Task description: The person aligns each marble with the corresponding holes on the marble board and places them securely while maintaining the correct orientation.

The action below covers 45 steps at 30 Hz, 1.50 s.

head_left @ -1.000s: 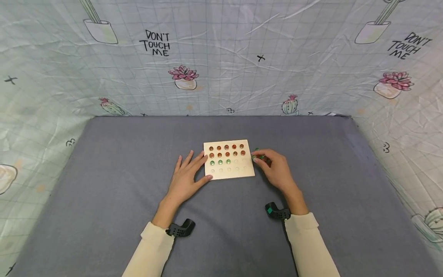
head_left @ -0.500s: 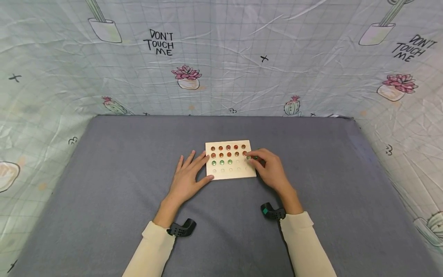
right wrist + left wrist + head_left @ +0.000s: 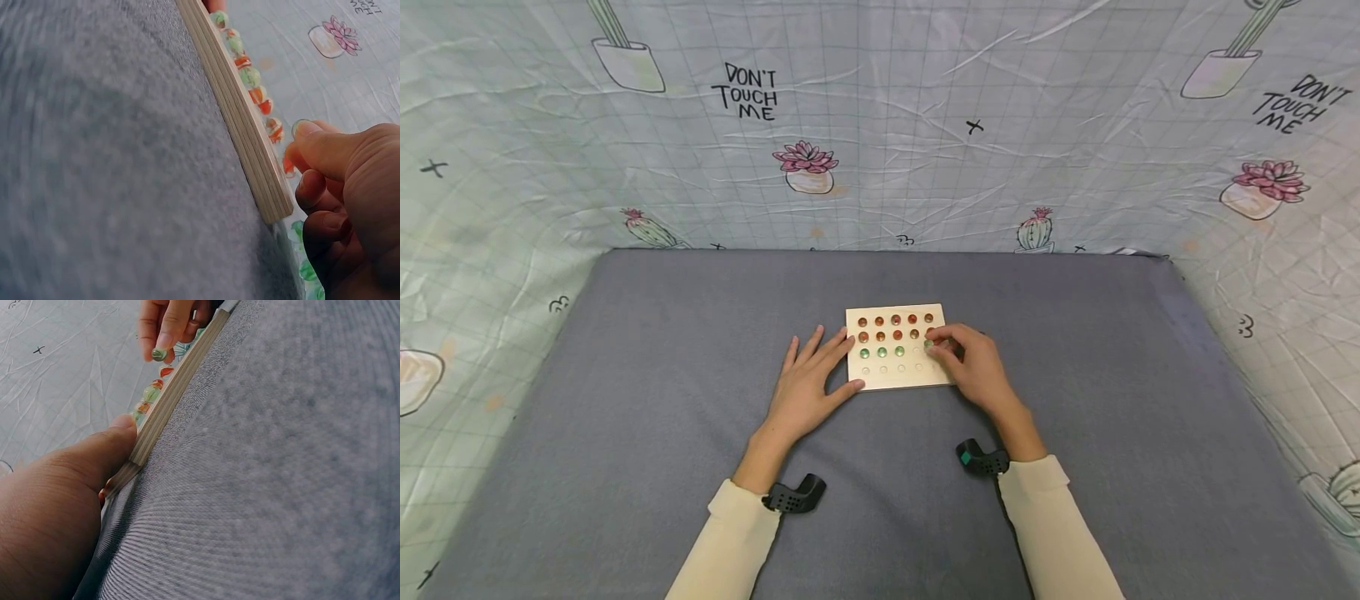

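A pale wooden board (image 3: 891, 380) with rows of round hollows lies on the cloth. Red-brown glass marbles (image 3: 896, 320) fill the two far rows, and green marbles (image 3: 882, 352) sit in the left part of the third. My left hand (image 3: 801, 396) rests at the board's left edge with fingers spread, its thumb touching the near left corner. Over the right side of the board, my right hand (image 3: 981, 367) pinches a green marble (image 3: 159, 355) between thumb and fingertips. In the left wrist view that marble is held just above the board.
Loose green marbles (image 3: 307, 270) lie beyond the board's right end, mostly hidden by the right hand in the head view. Grey cloth (image 3: 700, 333) covers the table. A printed fabric wall (image 3: 880, 167) rises behind and at both sides.
My right hand has moved left, from the loose marbles beside the board to above its third row, with a green marble in its fingertips. The left hand stays on the board.
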Each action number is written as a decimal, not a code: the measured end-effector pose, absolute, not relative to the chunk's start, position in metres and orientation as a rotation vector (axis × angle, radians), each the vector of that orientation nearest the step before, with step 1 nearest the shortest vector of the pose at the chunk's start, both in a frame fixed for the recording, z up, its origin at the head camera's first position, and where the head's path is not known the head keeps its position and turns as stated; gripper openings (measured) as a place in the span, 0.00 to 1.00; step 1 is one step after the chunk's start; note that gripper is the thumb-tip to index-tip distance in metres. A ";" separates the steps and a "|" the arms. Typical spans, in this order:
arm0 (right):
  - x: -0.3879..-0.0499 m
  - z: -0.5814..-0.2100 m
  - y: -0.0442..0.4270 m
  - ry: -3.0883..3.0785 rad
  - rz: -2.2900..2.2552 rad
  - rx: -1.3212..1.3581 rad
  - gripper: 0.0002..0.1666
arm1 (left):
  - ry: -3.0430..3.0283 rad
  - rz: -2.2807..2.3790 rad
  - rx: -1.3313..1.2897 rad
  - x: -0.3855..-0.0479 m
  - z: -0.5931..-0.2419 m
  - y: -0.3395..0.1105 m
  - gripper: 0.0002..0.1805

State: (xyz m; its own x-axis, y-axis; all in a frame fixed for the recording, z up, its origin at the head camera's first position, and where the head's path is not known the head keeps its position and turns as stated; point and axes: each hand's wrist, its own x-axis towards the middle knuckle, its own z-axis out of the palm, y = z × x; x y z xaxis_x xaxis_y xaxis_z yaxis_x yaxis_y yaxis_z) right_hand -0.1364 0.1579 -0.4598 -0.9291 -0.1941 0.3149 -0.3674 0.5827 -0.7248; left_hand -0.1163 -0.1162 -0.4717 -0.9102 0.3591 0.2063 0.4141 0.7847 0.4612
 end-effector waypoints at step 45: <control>-0.129 -0.466 0.138 -2.566 1.105 0.461 0.08 | -2.856 -0.779 -0.630 -0.118 -0.474 -0.117 0.38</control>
State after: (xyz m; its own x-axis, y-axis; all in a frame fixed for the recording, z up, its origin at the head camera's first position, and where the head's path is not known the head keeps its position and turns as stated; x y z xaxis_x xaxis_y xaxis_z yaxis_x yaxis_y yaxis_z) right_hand -0.1291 0.1381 -0.4656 -0.9005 -0.1690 0.4008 -0.4073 0.6511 -0.6405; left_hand -0.1178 -0.1170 -0.4735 -0.9070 0.3622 0.2150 0.4212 0.7817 0.4600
